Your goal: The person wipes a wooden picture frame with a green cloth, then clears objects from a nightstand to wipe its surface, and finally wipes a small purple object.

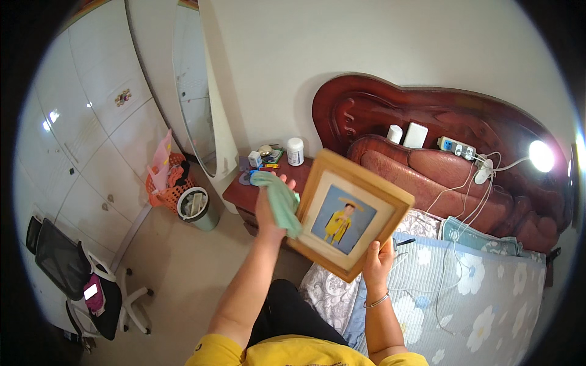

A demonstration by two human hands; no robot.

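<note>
A wooden picture frame with a pale mat is tilted in the air in front of me. Behind its glass is a picture of a figure in yellow clothes and a wide hat on a blue ground. My right hand grips the frame's lower right side, thumb on the front; the other fingers are partly hidden behind it. A green cloth drapes over my left hand, at the frame's left edge. Fingertips show above the cloth, and whether it touches the frame I cannot tell.
A dark red nightstand bears a white jar and small items. The bed, with its carved headboard and trailing white cables, lies to the right. On the left are a trash bin, an orange basket and an office chair.
</note>
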